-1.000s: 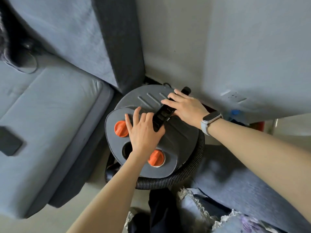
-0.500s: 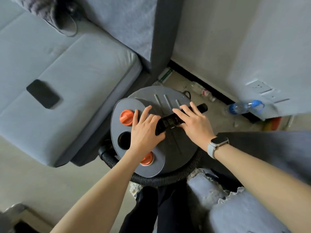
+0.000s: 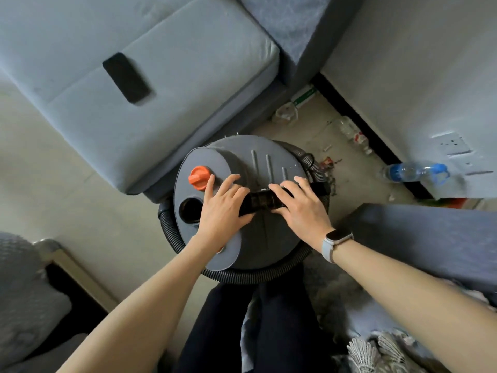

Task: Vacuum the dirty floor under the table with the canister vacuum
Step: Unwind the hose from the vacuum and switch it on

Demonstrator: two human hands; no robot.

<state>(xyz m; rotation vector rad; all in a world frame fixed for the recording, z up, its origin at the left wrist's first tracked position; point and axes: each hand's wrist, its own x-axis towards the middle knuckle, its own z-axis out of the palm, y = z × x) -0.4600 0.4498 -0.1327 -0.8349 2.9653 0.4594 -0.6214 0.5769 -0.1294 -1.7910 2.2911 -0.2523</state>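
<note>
A round grey canister vacuum (image 3: 265,238) stands on the floor between a sofa and my legs, with an orange knob (image 3: 199,177) and a dark round port on its lid. A black ribbed hose (image 3: 252,275) coils around its base. Across the lid lies a black carry handle (image 3: 262,202). My left hand (image 3: 224,208) wraps the handle's left end; my right hand (image 3: 301,210), with a watch on the wrist, grips its right end. The second orange knob is hidden under my left forearm.
A grey-blue sofa (image 3: 150,109) with a black phone (image 3: 126,78) on the seat stands at upper left. Litter and crumbs (image 3: 329,162) lie on the floor by the wall, with a blue-capped water bottle (image 3: 414,172). Grey furniture (image 3: 430,232) sits at right.
The view has swung to the right and pulled back, showing more floor and litter. Both hands stay on the handle, which now lies more level across the lid.
</note>
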